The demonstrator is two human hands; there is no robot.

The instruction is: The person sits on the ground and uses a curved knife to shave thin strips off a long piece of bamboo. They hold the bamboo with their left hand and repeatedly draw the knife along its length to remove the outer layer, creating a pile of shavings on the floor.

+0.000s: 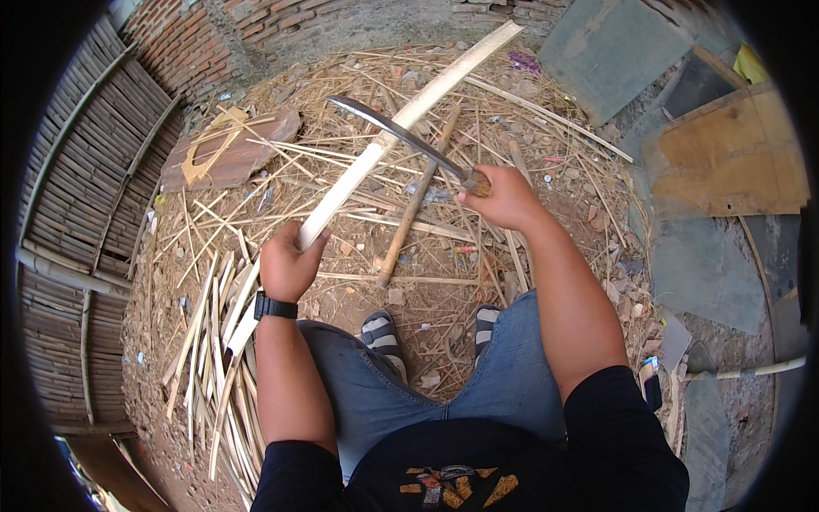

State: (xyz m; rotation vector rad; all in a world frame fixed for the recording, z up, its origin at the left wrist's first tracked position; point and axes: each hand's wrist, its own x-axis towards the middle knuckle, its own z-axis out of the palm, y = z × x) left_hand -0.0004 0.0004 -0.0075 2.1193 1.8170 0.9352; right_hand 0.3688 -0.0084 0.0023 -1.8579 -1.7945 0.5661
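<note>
My left hand (287, 263) is closed around a long pale split bamboo slat (348, 184). The slat slants from beside my left forearm up to the far right, its concave inner face showing in part. In my right hand (507, 201) is a machete (408, 138), gripped by its wooden handle. Its dark, curved blade points to the far left and lies across the slat, beyond my left hand. Whether the edge has bitten into the bamboo, I cannot tell. Below the blade, a round wooden stick (413, 213) lies on the ground between my feet and the slat.
Split bamboo strips (209, 341) are heaped by my left leg. Bamboo scraps litter the dirt, with a brown board (226, 152) at the far left. A bamboo wall (77, 171) stands left, a brick wall (281, 34) behind. Grey sheets (610, 55) and a wooden panel (729, 158) are at the right.
</note>
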